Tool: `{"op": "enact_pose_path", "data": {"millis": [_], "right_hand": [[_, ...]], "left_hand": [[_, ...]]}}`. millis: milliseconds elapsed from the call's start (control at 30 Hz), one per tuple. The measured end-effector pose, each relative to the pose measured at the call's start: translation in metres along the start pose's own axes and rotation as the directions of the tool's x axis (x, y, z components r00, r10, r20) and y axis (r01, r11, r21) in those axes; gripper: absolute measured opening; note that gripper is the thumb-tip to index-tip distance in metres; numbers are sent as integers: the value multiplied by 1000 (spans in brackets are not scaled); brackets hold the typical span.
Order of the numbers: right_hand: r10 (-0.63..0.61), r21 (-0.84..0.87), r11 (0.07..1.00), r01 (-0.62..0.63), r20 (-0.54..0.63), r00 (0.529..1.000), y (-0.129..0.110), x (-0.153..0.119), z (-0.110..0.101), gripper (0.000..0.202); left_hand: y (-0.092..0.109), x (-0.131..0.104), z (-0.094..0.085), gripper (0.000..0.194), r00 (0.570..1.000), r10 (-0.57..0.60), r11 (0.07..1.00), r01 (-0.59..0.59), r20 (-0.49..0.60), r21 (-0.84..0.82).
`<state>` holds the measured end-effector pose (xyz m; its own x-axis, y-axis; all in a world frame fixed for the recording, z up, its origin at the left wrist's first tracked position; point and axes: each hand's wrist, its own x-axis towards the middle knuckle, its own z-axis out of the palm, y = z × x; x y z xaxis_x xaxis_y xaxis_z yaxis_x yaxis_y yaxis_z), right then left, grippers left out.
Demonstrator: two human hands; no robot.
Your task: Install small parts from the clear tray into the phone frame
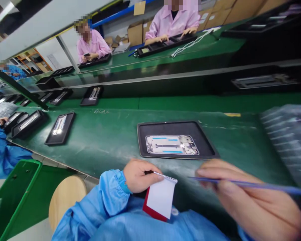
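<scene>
Head view: pinching pad (pixel 161 197) by far left corner in left hand (pixel 139 175), likely leaving rest free; gripping blue stick (pixel 278 187) in right hand (pixel 251 197).

The person wears a bright blue jacket (pixel 130 222) of thin, creased cloth, with a round, pale button (pixel 175 212) on its front. The left sleeve (pixel 111 192) is loose and puffy, gathered into a snug cuff (pixel 125 185) of deeper, greener blue. Of the right sleeve (pixel 242 233), only a blue edge shows.
</scene>
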<state>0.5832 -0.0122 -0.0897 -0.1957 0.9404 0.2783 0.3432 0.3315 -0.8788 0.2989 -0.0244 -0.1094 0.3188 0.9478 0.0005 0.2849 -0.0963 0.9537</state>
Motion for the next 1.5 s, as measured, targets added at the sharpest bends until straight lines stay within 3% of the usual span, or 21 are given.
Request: {"op": "enact_pose_path", "data": {"millis": [100,233,433,800,1033,1200,1267,1367,1433,1500], "right_hand": [[19,56,998,-25,105,994,-17,-10,18,35],[101,58,992,-109,127,987,-20,-8,36,40],[224,168,956,-240,108,969,-15,-11,38,36],[171,71,981,-181,133,976,-12,-7,37,36],[193,118,971,-209,135,972,-18,-7,38,39],[263,148,947,-286,161,951,-15,25,42,45],[270,121,948,-295,188,945,-2,50,54,48],[260,49,958,-284,278,925,24,88,78,47],[241,-5,968,-251,302,922,37,105,92,43],[225,-48,974,-220,304,926,46,114,100,38]], "left_hand": [[-1,2,4,22,999,2,998,-5,36,58],[-2,3,5,24,998,33,992,-40,54,118],[-3,3,6,27,989,143,974,-149,42,173],[-3,3,6,37,986,138,970,-153,90,188],[-2,4,8,36,989,141,979,-146,49,141],[-7,-2,-8,22,991,93,989,-80,-98,125],[-18,-10,-26,15,963,-10,992,45,-270,122],[-41,-22,-62,20,827,-143,976,209,-543,62],[-56,-27,-84,27,745,-160,971,236,-648,32],[-68,-29,-97,32,695,-159,971,240,-701,18]]}}
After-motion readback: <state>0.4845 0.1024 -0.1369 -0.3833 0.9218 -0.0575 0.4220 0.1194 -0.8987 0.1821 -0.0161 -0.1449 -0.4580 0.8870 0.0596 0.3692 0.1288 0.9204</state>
